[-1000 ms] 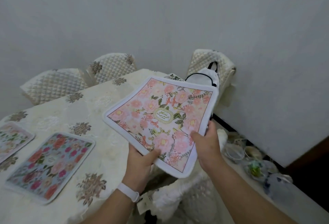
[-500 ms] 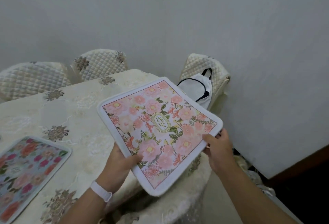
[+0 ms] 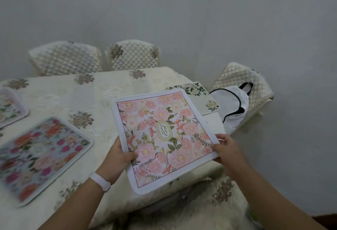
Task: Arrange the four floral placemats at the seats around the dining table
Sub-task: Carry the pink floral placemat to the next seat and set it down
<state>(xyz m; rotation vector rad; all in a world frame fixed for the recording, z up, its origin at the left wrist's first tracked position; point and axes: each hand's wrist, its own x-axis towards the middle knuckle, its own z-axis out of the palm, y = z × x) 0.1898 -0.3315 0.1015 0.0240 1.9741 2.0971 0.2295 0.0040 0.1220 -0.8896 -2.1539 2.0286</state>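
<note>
I hold a pink floral placemat [image 3: 164, 134] with a white border over the near right corner of the dining table [image 3: 102, 94]. My left hand [image 3: 118, 156] grips its left edge, and my right hand [image 3: 226, 147] pinches its right corner. A white placemat with green leaves [image 3: 198, 94] lies flat at the far right end, partly hidden under the pink one. A blue placemat with red and pink flowers [image 3: 42, 155] lies on the left. A pale floral placemat [image 3: 9, 107] shows partly at the left frame edge.
Cream embroidered cloth covers the table. Two quilted chairs [image 3: 133, 56] stand at the far side against the wall. A third quilted chair [image 3: 244, 81] at the right end carries a white bag with black trim [image 3: 231, 107].
The view has swung left and down. The pink placemat has come lower toward the table corner, and the white leafy placemat beneath it now shows.
</note>
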